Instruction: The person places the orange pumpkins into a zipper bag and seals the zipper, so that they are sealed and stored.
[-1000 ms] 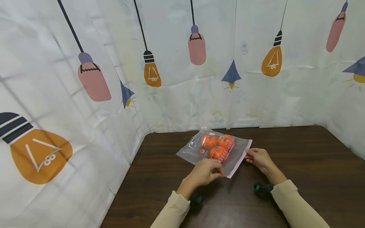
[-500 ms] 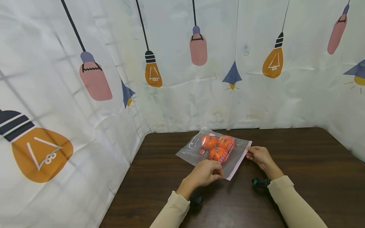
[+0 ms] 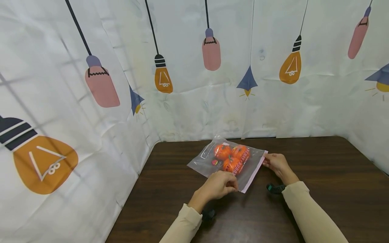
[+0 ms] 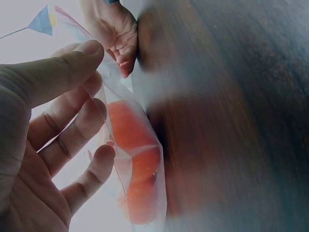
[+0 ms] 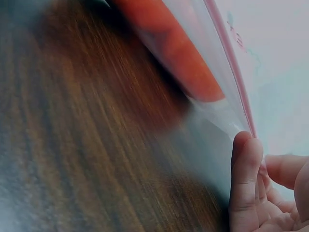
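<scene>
A clear plastic zip bag [image 3: 199, 162] with a pink strip [image 3: 253, 173] along its right edge lies over the table, holding three round orange-red items [image 3: 223, 152] with green stems. Red lettering is printed across it. My left hand [image 3: 217, 185] pinches the bag at the near end of the strip; in the left wrist view its thumb [image 4: 72, 65] and forefinger meet on the film, the other fingers loosely bent. At the strip's far end, my right hand [image 3: 278, 165] pinches the corner, its thumb and fingers [image 5: 246, 169] on the pink edge in the right wrist view.
The dark wooden table [image 3: 328, 189] spreads around the bag. A white curtain [image 3: 188, 114] printed with lamps hangs behind it and along the left side. Dark bands [image 3: 276, 189] are worn at both wrists, below pale sleeves [image 3: 307, 206].
My right hand has shifted up along the pink strip toward its far corner. The near corner of the bag has dropped slightly toward me. My left hand has barely moved.
</scene>
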Motion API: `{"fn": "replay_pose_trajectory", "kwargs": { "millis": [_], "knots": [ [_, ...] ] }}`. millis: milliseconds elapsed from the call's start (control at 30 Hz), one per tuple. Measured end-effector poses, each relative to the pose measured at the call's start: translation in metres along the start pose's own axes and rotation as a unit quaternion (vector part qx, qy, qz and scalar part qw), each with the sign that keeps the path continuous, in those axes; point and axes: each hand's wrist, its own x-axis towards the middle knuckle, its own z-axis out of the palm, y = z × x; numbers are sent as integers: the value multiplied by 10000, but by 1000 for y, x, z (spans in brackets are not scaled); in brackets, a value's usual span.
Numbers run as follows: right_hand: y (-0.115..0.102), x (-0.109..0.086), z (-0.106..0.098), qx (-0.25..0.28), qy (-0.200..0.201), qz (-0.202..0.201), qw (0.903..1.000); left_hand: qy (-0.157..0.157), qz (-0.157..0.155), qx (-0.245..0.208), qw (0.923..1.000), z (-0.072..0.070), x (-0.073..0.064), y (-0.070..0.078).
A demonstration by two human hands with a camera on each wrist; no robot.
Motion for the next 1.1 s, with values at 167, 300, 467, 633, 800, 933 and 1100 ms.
{"fn": "replay_pose_trajectory", "kwargs": {
  "millis": [167, 300, 467, 633, 800, 933, 1100],
  "knots": [
    [-3, 2, -2, 14, 29, -75, 10000, -18, 12, -1, 10000, 0, 1, 1],
    [-4, 3, -4, 46, 18, -124, 9999, -10, 37, 16, 10000, 1, 2, 2],
    [-4, 4, -6, -44, 32, -148, 9999, -20, 33, 3, 10000, 2, 2, 3],
    [-2, 5, -7, -49, 28, -167, 9998, -26, -19, -21, 10000, 3, 3, 2],
    [-1, 5, -6, -60, 51, -168, 9998, -20, -126, -139, 9998, 6, 3, 1],
    [1, 5, -6, -52, 29, -227, 9997, 8, -156, -184, 9997, 8, 3, 1],
    [3, 3, -6, 38, -83, -369, 9993, 9, -184, -143, 9997, 10, 2, 2]
  ]
}}
